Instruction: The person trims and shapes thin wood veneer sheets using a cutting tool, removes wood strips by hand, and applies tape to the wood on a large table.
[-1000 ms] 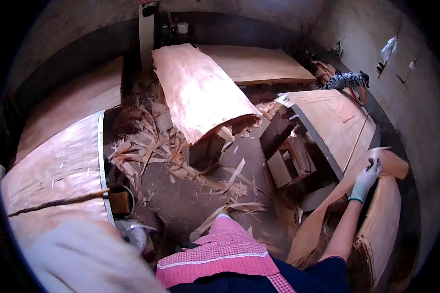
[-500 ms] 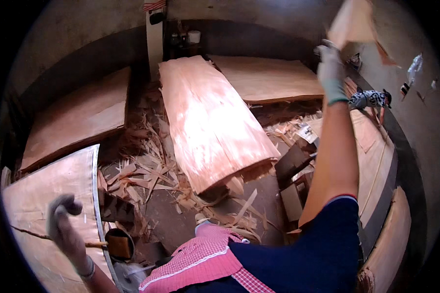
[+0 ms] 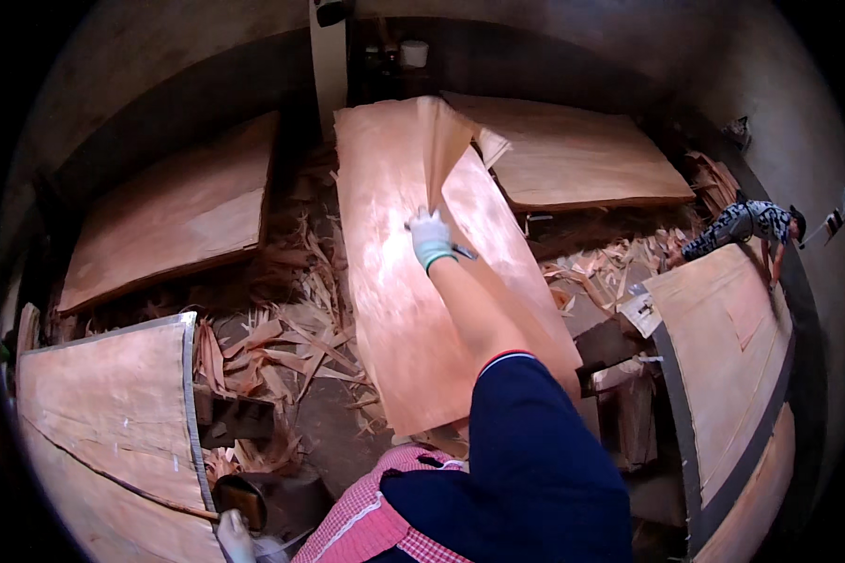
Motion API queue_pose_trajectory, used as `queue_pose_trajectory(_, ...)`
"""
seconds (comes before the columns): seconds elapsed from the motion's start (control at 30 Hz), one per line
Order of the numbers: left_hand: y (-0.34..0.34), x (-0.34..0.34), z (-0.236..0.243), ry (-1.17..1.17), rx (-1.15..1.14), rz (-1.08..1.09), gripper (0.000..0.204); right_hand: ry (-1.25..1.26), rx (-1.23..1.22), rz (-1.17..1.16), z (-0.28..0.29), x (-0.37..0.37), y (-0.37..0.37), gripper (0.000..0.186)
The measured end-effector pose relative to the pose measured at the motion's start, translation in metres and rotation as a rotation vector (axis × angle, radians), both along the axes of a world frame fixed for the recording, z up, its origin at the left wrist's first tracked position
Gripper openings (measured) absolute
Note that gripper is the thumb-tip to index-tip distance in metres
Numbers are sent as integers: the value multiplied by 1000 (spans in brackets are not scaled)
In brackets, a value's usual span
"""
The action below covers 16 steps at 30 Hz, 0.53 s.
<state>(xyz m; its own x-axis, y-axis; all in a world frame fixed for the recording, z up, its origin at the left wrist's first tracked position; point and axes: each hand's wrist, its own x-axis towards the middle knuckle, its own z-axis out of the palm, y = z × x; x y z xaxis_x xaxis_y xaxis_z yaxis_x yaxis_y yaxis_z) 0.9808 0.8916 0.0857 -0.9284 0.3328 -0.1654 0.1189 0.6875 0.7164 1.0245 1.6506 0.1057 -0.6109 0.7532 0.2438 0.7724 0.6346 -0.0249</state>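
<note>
My right hand (image 3: 431,235), in a white glove with a green cuff, is over the middle of a long stack of pinkish wood veneer (image 3: 385,281). Its fingers are closed at the narrow end of a folded veneer sheet (image 3: 444,141), which flares up and away toward the stack's far end. A small dark tool (image 3: 464,251) shows beside the wrist; its kind is unclear. Low on the left, my gloved left hand (image 3: 235,538) is beside a dark round pan (image 3: 241,497) and the end of a thin wooden stick (image 3: 192,509). Its fingers are partly hidden and blurred.
Further veneer stacks lie at the far left (image 3: 178,211) and far right (image 3: 582,155). Veneer-covered panels flank me at left (image 3: 113,394) and right (image 3: 714,347). Scraps (image 3: 291,347) litter the floor. A person (image 3: 742,230) bends over the right panel.
My right hand has come from high on the right down and left over the central stack, bringing a veneer sheet. My left hand has lowered toward the pan. The view has shifted.
</note>
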Motion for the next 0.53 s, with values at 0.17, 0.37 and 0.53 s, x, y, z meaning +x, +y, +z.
queue_pose_trajectory(0.17, -27, 25, -8, 13, -279, -3, 31, 153, -175, 92, -51, 6, -13, 20)
queue_pose_trajectory(0.37, -38, -4, -41, 210, -190, -19, 28, 731, -475, -93, -71, 55, -9, 24)
queue_pose_trajectory(0.53, -38, -49, -66, -170, 214, 336, 22, 499, -669, 0, -110, 54, -31, 24)
